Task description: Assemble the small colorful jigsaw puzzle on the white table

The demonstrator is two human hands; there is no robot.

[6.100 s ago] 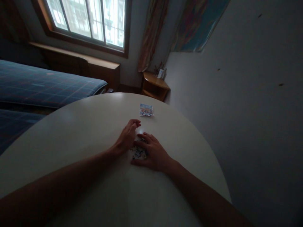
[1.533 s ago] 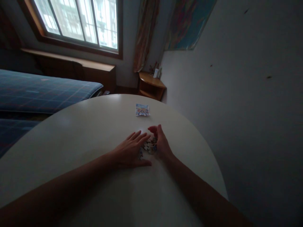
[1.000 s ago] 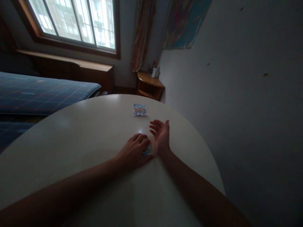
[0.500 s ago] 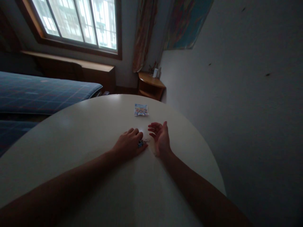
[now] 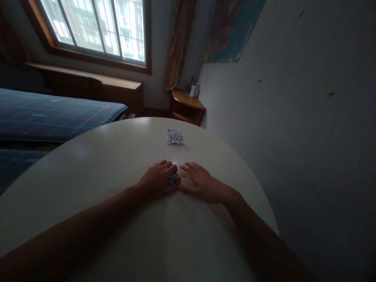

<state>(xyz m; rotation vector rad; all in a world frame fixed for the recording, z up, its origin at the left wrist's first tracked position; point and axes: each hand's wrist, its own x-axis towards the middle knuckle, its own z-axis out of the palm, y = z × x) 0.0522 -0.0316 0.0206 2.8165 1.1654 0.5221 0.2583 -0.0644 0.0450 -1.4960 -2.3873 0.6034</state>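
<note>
Cupping knobbly jigsaw pieces (image 5: 174, 179) in the head view, the left hand (image 5: 157, 179) is grasping them on the smooth, round white table (image 5: 117, 152). The right hand (image 5: 200, 182), edge-on half a second ago, is lying palm-down beside them, fingers loosely spread, and a printed square (image 5: 175, 136) is resting beyond.

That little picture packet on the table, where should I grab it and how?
I'd probably pinch the near edge of the picture packet, coming from the side where the two hands are. It lies flat on the table, so its face gives little to hold; the near edge faces you, with bare tabletop in front for sliding a thumb in.
</note>
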